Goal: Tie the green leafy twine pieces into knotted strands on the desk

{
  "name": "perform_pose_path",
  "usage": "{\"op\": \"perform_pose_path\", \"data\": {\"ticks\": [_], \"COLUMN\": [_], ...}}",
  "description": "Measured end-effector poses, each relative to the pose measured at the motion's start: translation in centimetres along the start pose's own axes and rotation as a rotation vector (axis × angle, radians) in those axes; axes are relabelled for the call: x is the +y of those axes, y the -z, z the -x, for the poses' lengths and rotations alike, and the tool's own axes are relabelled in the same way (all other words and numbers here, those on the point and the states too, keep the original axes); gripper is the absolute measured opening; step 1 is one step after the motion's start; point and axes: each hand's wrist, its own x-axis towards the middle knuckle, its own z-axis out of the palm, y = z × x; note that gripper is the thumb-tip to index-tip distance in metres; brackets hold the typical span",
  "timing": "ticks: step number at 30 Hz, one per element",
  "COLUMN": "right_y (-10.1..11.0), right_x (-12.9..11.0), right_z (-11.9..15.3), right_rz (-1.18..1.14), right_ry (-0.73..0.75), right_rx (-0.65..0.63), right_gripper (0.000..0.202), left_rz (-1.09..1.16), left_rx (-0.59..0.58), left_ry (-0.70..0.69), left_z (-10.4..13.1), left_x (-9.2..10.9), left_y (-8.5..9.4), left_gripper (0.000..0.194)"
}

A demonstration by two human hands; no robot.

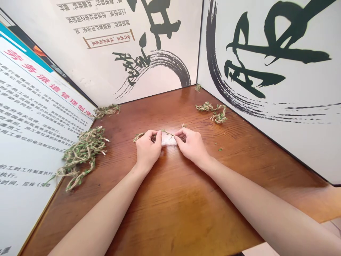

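Note:
My left hand (148, 148) and my right hand (193, 145) are close together over the middle of the wooden table. Between their fingertips runs a thin strand of leafy twine (168, 133), with small green leaves on it. Each hand pinches one side of it between thumb and forefinger. A tan and green bit of leafy twine (138, 137) shows just left of my left hand, partly hidden by it; whether it belongs to the same strand I cannot tell. Behind my right hand lies a small tan tuft (183, 125).
A large tangled heap of leafy twine (84, 153) sits at the left table edge, with a smaller bunch (108, 110) beyond it. More twine pieces (218, 115) lie at the back right. Printed panels (165, 85) border the wooden table (170, 209) on the left, back and right.

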Motion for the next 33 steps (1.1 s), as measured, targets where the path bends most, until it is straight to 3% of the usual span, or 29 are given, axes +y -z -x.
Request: {"op": "perform_pose_path", "data": {"ticks": [6,12,17,22,33], "right_y": [-0.4,-0.4,-0.5,-0.5,-0.4], "right_x": [-0.1,-0.1,0.1,0.3,0.2], "right_z": [0.4,0.4,0.0,-0.5,-0.5], "right_rz": [0.108,0.107,-0.037,-0.205,-0.181], "right_ry": [0.165,0.215,0.097,-0.068,-0.042], "right_rx": [-0.108,-0.085,-0.106,-0.173,-0.198], "right_gripper": [0.013,0.013,0.017,0.026,0.021], "left_rz": [0.075,0.021,-0.011,-0.183,-0.424], "left_rx": [0.022,-0.042,-0.102,-0.111,-0.141], "left_ry": [-0.248,-0.521,-0.573,-0.608,-0.638], "left_z": [0.4,0.7,0.8,1.0,1.0], "left_x": [0.4,0.9,0.2,-0.5,0.1], "left_y": [0.1,0.2,-0.1,-0.1,0.2], "left_gripper": [0.016,0.012,0.02,0.028,0.027]}}
